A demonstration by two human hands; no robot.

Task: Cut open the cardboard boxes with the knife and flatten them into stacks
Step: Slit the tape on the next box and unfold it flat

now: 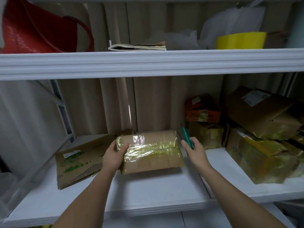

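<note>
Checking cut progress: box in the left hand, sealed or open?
Sealed. The box is wrapped in unbroken tape, flaps closed; the knife in the right hand is off it.

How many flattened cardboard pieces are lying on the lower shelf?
1: the flattened cardboard lies left of the taped box. More may be hidden beneath it.

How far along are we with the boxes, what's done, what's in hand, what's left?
Early on. Done: one flattened brown cardboard sheet lies on the white shelf. In hand: the left hand grips a still-sealed brown cardboard box wrapped in yellowish tape; the right hand holds the green-handled knife, not yet cutting. Left: the pile of taped boxes at right.
</note>
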